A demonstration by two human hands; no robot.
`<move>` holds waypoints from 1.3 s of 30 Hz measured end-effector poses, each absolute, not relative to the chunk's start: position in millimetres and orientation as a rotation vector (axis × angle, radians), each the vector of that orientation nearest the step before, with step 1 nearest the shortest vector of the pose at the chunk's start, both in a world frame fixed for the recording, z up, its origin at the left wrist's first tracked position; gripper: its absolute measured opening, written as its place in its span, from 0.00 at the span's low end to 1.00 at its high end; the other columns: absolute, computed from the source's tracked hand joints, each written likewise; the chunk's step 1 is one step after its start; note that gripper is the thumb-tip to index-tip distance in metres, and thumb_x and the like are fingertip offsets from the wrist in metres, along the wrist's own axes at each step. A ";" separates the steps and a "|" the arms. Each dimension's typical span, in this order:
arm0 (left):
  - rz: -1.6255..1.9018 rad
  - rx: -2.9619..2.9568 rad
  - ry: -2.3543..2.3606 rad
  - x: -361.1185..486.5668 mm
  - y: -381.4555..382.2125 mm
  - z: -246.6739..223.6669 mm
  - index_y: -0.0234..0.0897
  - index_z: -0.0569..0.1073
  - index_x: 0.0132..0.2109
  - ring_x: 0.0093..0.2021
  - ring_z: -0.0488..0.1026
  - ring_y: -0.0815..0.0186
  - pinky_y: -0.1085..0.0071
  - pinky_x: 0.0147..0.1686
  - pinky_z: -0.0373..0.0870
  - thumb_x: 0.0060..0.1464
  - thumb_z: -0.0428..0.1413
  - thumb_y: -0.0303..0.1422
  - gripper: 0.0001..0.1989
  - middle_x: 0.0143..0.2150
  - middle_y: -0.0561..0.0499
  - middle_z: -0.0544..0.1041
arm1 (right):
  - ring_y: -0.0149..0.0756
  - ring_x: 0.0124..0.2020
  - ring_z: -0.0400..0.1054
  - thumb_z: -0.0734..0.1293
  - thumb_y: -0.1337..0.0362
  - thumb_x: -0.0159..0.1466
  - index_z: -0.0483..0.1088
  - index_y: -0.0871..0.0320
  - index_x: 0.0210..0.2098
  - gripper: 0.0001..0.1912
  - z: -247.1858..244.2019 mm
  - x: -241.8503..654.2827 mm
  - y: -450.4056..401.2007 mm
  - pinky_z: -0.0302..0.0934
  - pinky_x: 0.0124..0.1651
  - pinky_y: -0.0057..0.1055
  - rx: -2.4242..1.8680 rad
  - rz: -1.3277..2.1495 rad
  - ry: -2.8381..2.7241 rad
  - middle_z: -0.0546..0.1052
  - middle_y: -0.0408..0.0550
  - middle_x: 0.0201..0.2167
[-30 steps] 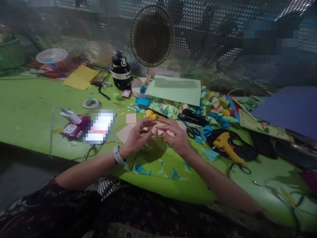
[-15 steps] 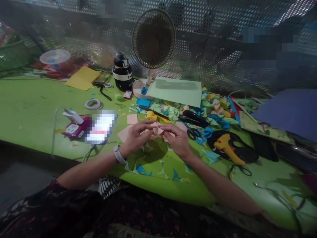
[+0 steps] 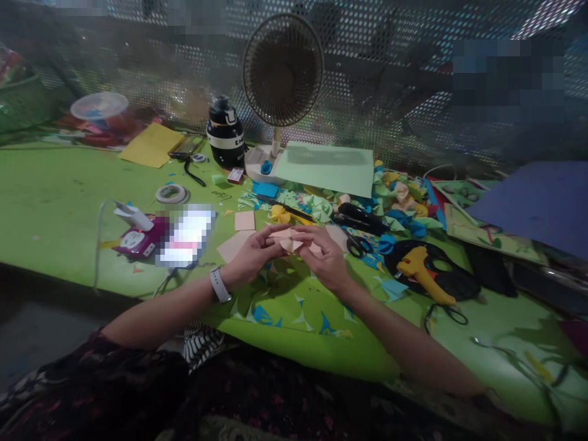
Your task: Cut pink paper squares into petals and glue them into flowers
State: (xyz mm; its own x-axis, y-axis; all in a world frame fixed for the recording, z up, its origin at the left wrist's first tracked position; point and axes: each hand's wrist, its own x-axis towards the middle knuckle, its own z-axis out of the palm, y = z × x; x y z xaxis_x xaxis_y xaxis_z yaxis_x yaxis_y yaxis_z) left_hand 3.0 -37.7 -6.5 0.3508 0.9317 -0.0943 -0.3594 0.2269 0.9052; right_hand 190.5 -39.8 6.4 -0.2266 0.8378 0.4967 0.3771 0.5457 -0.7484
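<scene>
A small folded piece of pink paper (image 3: 290, 241) is held between both hands above the green table (image 3: 294, 343). My left hand (image 3: 252, 254) pinches its left side between thumb and fingers. On its right side, the fingers of my right hand (image 3: 328, 257) are closed on the same paper. A square stack of pink paper (image 3: 244, 220) lies beyond my left hand, and a larger pink sheet (image 3: 229, 246) lies partly behind that hand. Black scissors (image 3: 359, 245) rest right of my right hand.
A yellow glue gun (image 3: 425, 275) lies on a black mat at the right. Folded paper pieces (image 3: 402, 196), a black stapler (image 3: 361, 218), a fan (image 3: 283, 70) and a bottle (image 3: 226, 135) stand or lie behind. A lit phone (image 3: 187, 236) and tape (image 3: 171, 194) are left.
The pink paper now shows more openly between my fingers. Both hands have shifted their fingers slightly, and the right thumb has moved a little lower and left.
</scene>
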 end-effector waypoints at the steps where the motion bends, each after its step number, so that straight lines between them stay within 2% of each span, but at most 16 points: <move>1: 1.023 0.915 0.749 3.7 -38.2 -6.9 0.39 0.73 0.56 0.35 0.78 0.72 0.74 0.39 0.74 0.50 0.67 0.32 0.25 0.40 0.50 0.81 | 0.42 0.52 0.71 0.66 0.65 0.63 0.78 0.50 0.40 0.09 6.0 190.2 -40.0 0.64 0.57 0.47 -0.990 0.609 -1.833 0.79 0.49 0.48; 4: 1.033 0.855 0.754 4.8 -40.0 -7.1 0.40 0.74 0.56 0.35 0.77 0.72 0.74 0.39 0.74 0.49 0.67 0.31 0.26 0.43 0.50 0.81 | 0.42 0.53 0.71 0.65 0.65 0.64 0.78 0.50 0.41 0.10 3.9 189.8 -39.7 0.65 0.58 0.47 -0.956 0.589 -1.860 0.79 0.49 0.49; 8: 1.004 0.877 0.804 3.4 -42.6 -4.8 0.39 0.71 0.60 0.28 0.75 0.73 0.77 0.30 0.71 0.51 0.65 0.31 0.29 0.30 0.55 0.78 | 0.44 0.56 0.70 0.64 0.65 0.65 0.78 0.49 0.44 0.12 -0.5 191.5 -38.5 0.63 0.60 0.51 -0.874 0.398 -1.976 0.79 0.49 0.51; 10: 1.005 0.886 0.815 2.4 -43.3 -3.2 0.38 0.70 0.61 0.27 0.75 0.73 0.77 0.29 0.70 0.51 0.65 0.30 0.30 0.27 0.57 0.76 | 0.45 0.59 0.68 0.64 0.64 0.66 0.77 0.48 0.47 0.14 -2.6 193.2 -38.2 0.61 0.62 0.53 -0.865 0.313 -2.048 0.78 0.49 0.54; 16: 1.001 0.818 0.789 1.3 -40.8 -3.6 0.35 0.70 0.60 0.30 0.77 0.72 0.74 0.38 0.74 0.49 0.65 0.28 0.30 0.27 0.57 0.77 | 0.47 0.65 0.62 0.64 0.65 0.65 0.74 0.49 0.54 0.19 -6.8 195.3 -38.0 0.58 0.65 0.55 -0.869 0.180 -2.198 0.73 0.49 0.60; 23: 1.074 1.115 0.819 0.1 -40.3 -1.4 0.34 0.73 0.54 0.35 0.79 0.68 0.72 0.37 0.76 0.52 0.65 0.34 0.23 0.37 0.48 0.82 | 0.46 0.58 0.69 0.64 0.66 0.65 0.77 0.50 0.46 0.13 -2.9 191.8 -39.8 0.62 0.60 0.52 -0.893 0.192 -1.987 0.77 0.52 0.54; 30: 1.120 1.330 0.901 -4.2 -36.0 -7.3 0.32 0.73 0.53 0.35 0.79 0.67 0.71 0.35 0.76 0.54 0.62 0.35 0.20 0.36 0.47 0.82 | 0.48 0.59 0.66 0.63 0.66 0.65 0.77 0.52 0.43 0.11 2.9 193.1 -36.0 0.60 0.61 0.52 -1.005 0.038 -2.119 0.76 0.52 0.55; 34: 1.012 1.498 0.957 -4.4 -34.4 -5.7 0.30 0.76 0.46 0.36 0.79 0.67 0.72 0.35 0.75 0.54 0.59 0.31 0.13 0.38 0.44 0.82 | 0.49 0.59 0.66 0.62 0.68 0.67 0.76 0.56 0.40 0.10 2.1 196.4 -36.0 0.61 0.60 0.51 -1.012 -0.053 -2.206 0.77 0.55 0.52; 39: 0.789 1.601 1.043 -2.9 -39.3 8.0 0.29 0.77 0.47 0.36 0.80 0.66 0.74 0.33 0.74 0.54 0.56 0.27 0.14 0.37 0.43 0.82 | 0.47 0.52 0.69 0.63 0.70 0.65 0.75 0.56 0.36 0.08 -8.1 203.5 -47.2 0.63 0.57 0.49 -1.057 0.027 -2.176 0.78 0.54 0.47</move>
